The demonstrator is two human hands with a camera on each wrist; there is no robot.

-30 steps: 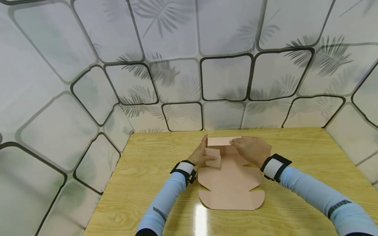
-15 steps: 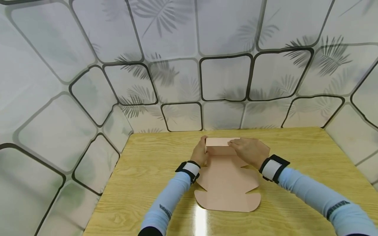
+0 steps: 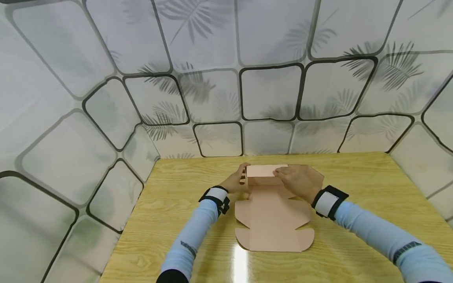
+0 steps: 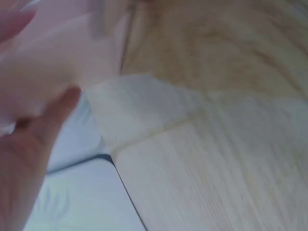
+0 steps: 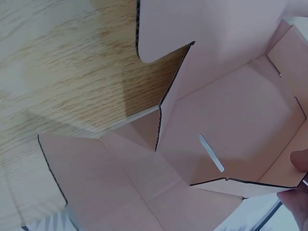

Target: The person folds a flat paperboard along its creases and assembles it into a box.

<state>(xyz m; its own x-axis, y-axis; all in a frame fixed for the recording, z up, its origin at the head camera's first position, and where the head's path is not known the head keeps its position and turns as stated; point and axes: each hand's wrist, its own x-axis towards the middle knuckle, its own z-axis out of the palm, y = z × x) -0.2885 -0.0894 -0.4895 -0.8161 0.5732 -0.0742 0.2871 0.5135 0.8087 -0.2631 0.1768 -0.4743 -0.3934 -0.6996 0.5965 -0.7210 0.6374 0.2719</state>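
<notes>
A partly folded cardboard mailer box point(image 3: 274, 220) lies on the table, its lid panel with rounded flaps spread flat on the near side. Its far wall stands raised, topped by a folded strip point(image 3: 263, 170). My left hand point(image 3: 235, 182) grips the raised left end, thumb up at the far corner; the left wrist view shows its fingers at a blurred cardboard panel point(image 4: 62, 62). My right hand point(image 3: 299, 181) lies over the right end of the strip, pinching it. In the right wrist view, fingertips point(image 5: 300, 160) hold a wall near a slot point(image 5: 211, 153) in the base.
The wood-grain table point(image 3: 371, 220) extends around the box on all sides. Close behind its far edge rises a patterned wall covering point(image 3: 269, 94), with more of it on the left and right. A bright reflection point(image 3: 240, 263) shows on the near tabletop.
The small left flap, folded inward a second ago, no longer shows inside the box. My left hand turned inward, then its wrist swung back out left. My right hand stays almost still.
</notes>
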